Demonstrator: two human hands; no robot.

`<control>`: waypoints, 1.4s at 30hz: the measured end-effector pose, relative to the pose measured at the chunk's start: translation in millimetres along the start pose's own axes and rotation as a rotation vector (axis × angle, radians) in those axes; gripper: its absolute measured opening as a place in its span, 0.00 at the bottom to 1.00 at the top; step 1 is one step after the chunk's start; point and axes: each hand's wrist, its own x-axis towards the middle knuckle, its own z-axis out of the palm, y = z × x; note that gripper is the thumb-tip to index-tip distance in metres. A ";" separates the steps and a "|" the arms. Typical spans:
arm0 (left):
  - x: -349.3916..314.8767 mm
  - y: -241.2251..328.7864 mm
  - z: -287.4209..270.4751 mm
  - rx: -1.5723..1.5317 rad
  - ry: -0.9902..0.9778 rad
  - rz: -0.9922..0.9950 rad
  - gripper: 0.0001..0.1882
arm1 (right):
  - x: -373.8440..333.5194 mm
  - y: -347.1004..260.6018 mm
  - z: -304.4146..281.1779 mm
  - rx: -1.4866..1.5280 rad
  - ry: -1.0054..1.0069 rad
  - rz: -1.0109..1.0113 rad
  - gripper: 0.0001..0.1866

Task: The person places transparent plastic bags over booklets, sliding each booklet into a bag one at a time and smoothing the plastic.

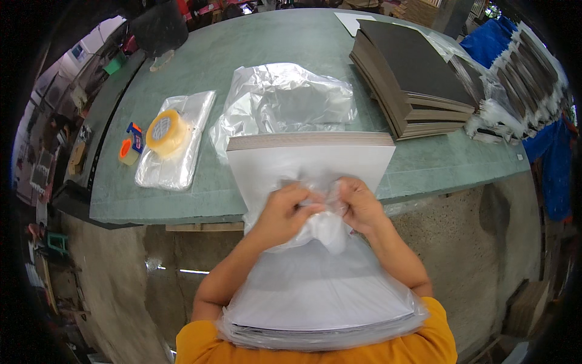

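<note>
My left hand (286, 213) and my right hand (359, 205) meet close together in front of me, fingers curled and pinching bunched clear plastic film (324, 225). Just beyond them a stack of white-faced boards (315, 159) stands tilted at the table's near edge, its layered brownish edges upward. Against my body rests a pale stack (330, 285) wrapped in clear plastic. The gathered film lies between the two stacks. Slight blur and the crumpled film hide some fingertips.
Loose clear plastic (285, 97) lies crumpled on the green table (200, 54). At left are folded plastic bags (182, 167), a tape roll (167, 133) and a small tape dispenser (134, 138). Dark boards (418, 67) are piled at right, beside plastic-wrapped stacks (527, 79).
</note>
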 end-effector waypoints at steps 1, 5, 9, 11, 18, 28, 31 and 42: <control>-12.7 -15.7 -9.5 0.034 0.003 -0.020 0.09 | -4.1 -6.0 -8.2 0.181 0.016 -0.046 0.10; -118.7 -92.8 -80.0 0.123 0.303 -0.417 0.13 | -40.3 -56.7 -30.5 0.130 0.378 -0.249 0.08; -199.1 -154.2 -170.0 -0.187 1.225 -0.607 0.10 | -62.2 -59.2 -58.4 -0.124 0.270 -0.117 0.07; -167.0 -134.0 -162.5 0.181 1.286 -0.390 0.09 | -55.9 -51.6 -50.0 -0.129 0.165 0.009 0.06; -22.6 36.0 -24.1 -0.126 0.064 -0.036 0.07 | -7.7 -4.4 45.5 -0.291 -0.019 0.126 0.09; -37.3 -8.5 -93.9 0.297 0.689 -0.338 0.09 | -31.8 -20.0 29.3 -0.401 0.037 0.011 0.08; -21.5 51.9 -40.8 0.130 0.461 0.181 0.11 | -23.8 -18.8 43.8 -0.753 -0.092 -0.303 0.03; -13.7 49.3 -33.4 -0.230 -0.171 -0.020 0.15 | -30.0 -50.2 66.7 -0.781 -0.002 -0.124 0.11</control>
